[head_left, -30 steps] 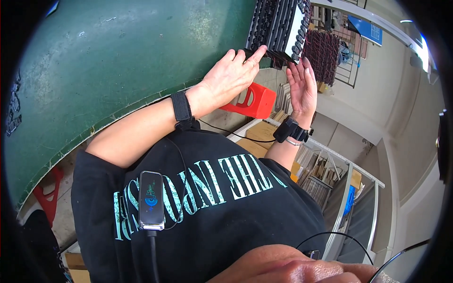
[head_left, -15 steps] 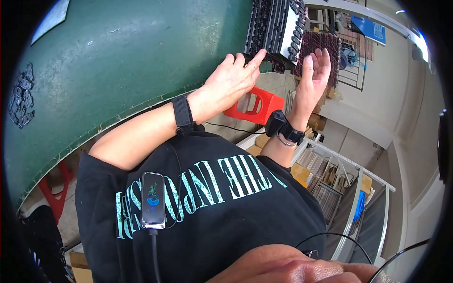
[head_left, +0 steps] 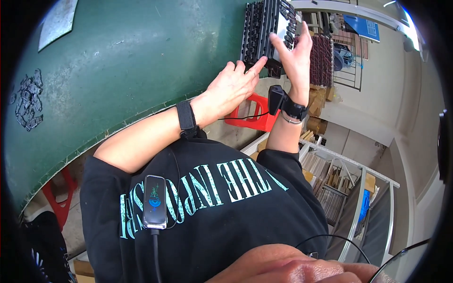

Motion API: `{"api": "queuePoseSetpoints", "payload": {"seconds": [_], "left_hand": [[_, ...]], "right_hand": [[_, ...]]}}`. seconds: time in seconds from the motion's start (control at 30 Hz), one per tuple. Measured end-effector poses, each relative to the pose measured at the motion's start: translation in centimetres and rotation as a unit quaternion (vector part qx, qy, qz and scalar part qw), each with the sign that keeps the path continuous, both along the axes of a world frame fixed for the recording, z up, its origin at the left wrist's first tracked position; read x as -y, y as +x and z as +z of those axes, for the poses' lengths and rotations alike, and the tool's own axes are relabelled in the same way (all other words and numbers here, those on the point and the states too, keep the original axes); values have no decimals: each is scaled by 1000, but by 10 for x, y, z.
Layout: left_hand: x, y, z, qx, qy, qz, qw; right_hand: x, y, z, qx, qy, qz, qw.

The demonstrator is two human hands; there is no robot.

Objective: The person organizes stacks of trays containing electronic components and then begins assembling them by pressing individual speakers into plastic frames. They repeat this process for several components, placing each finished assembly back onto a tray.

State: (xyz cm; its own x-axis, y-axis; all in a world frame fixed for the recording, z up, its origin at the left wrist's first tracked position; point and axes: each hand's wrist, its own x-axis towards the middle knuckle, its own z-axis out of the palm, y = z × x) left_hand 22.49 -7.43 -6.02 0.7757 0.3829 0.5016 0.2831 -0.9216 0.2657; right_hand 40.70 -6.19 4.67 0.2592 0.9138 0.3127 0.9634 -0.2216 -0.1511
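At the table's edge lies a row of long black ridged strips (head_left: pixel 257 33) packed side by side, with small black pieces along them. A white strip (head_left: pixel 283 28) on the right side carries more small black pieces. My left hand (head_left: pixel 232 85) rests at the near end, its index finger stretched to the end of the black strips and the other fingers loosely bent. Over the right side reaches my right hand (head_left: pixel 296 54), thumb and fingers spread apart. Its thumb lies over the strips; whether it touches them I cannot tell. Neither hand shows anything held.
A pile of small black parts (head_left: pixel 29 100) lies on the green table (head_left: pixel 132 61) at far left, below a metal plate (head_left: pixel 57 23). A red stool (head_left: pixel 255 118) stands under my left hand. Shelving (head_left: pixel 351 188) with stacked boards is at right; a dark red bundle (head_left: pixel 321 61) stands beyond my right hand.
My right hand has moved up and left, from beside the strips to over their right side. My left index finger stays at the strips' near end.
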Motion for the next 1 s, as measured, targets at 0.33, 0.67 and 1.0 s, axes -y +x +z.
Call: {"api": "queuePoseSetpoints", "payload": {"seconds": [0.33,0.67,1.0], "left_hand": [[-2,-5,-4,6,-45,-10,999],[-35,-1,19,106,-267,-38,957],[-70,20,43,116,-572,-45,811]], "right_hand": [[-10,22,-12,33,-52,-2,998],[-4,12,-4,-19,-31,-13,999],[52,-17,5,-135,109,26,984]]}}
